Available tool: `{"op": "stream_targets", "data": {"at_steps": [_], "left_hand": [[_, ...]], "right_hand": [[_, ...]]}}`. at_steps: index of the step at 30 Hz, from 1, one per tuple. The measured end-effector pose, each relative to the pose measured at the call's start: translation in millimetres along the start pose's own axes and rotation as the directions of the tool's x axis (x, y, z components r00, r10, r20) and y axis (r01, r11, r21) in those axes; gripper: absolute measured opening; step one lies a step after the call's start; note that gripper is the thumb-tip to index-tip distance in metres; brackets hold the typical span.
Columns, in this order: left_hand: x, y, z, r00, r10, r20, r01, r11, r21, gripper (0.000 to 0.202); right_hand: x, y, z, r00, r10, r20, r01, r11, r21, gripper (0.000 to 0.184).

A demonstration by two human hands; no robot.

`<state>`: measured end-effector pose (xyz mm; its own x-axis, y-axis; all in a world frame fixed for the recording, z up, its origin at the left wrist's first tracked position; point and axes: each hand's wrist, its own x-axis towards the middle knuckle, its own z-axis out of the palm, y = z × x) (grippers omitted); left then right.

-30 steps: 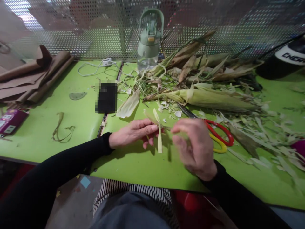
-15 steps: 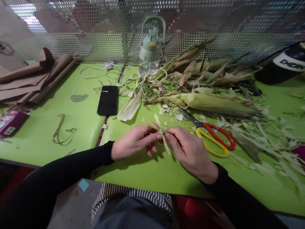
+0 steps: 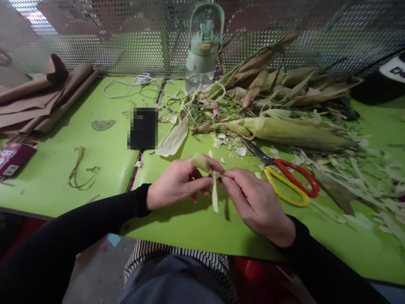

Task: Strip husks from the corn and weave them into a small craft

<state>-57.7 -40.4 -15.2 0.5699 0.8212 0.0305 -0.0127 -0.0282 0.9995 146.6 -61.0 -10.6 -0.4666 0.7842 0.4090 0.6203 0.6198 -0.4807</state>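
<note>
Both hands meet over the green table (image 3: 190, 228), pinching a small bundle of pale corn husk strips (image 3: 214, 192). My left hand (image 3: 179, 181) grips the folded upper end between thumb and fingers. My right hand (image 3: 255, 198) pinches the bundle's middle, fingers closed on it. One strip hangs down between the hands. Red-and-yellow scissors (image 3: 286, 181) lie on the table just right of my right hand. An unhusked corn cob (image 3: 284, 131) lies behind them.
A heap of dry husks and stalks (image 3: 272, 84) fills the back right, with loose scraps (image 3: 357, 177) spread to the right. A green water bottle (image 3: 204, 46) stands by the perforated screen. A phone (image 3: 143, 127), a white cable (image 3: 129, 84), brown paper (image 3: 41, 101) and a purple packet (image 3: 12, 158) lie left.
My right hand came back to the bundle and closed on its middle. The loose strip swung from slanting to hanging straight down. My left hand kept its grip.
</note>
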Motion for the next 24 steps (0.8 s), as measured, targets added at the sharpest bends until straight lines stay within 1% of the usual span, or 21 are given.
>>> {"op": "stream_targets", "data": {"at_steps": [1,3,5,6,9,12,14,17,21,22,24], "left_hand": [[1,1,0.1,0.999,-0.034,0.009,0.035,0.997,-0.063,0.024],[3,3,0.6,0.994,-0.087,0.069,0.097,0.980,-0.173,0.031],[3,3,1.5,0.986,-0.119,0.118,0.142,0.965,-0.221,0.037],[3,3,2.1,0.984,-0.127,0.122,0.152,0.962,-0.227,0.039],[0,3,3.9,0.988,-0.129,0.085,0.144,0.966,-0.213,0.040],[-3,10,4.4,0.984,-0.148,0.104,0.164,0.971,-0.171,0.037],[-5,16,3.7,0.980,-0.156,0.125,0.177,0.969,-0.170,0.036],[-5,20,0.7,0.981,-0.139,0.138,0.163,0.969,-0.184,0.032],[0,16,-6.1,0.991,-0.080,0.108,0.098,0.981,-0.167,0.025],[2,14,-7.8,0.992,-0.068,0.103,0.085,0.981,-0.174,0.026],[5,10,-10.8,0.993,-0.065,0.101,0.086,0.973,-0.216,0.037]], "right_hand": [[0,0,0,1.000,0.017,0.008,-0.017,1.000,0.020,0.019],[0,-2,-1,0.997,0.062,0.041,-0.064,0.996,0.062,0.021],[0,-4,-2,0.992,0.100,0.081,-0.108,0.989,0.104,0.024],[0,-5,-2,0.988,0.114,0.101,-0.127,0.983,0.130,0.026],[1,-11,-4,0.977,0.146,0.155,-0.179,0.957,0.229,0.030],[1,-17,-9,0.966,0.178,0.186,-0.230,0.921,0.314,0.034],[0,-20,-12,0.967,0.181,0.179,-0.233,0.911,0.340,0.035],[-2,-20,-14,0.971,0.184,0.156,-0.227,0.914,0.336,0.034],[-2,-12,-9,0.978,0.172,0.122,-0.202,0.928,0.314,0.032],[-2,-8,-7,0.979,0.173,0.107,-0.198,0.931,0.307,0.032],[0,2,-3,0.970,0.226,0.090,-0.243,0.912,0.329,0.032]]}}
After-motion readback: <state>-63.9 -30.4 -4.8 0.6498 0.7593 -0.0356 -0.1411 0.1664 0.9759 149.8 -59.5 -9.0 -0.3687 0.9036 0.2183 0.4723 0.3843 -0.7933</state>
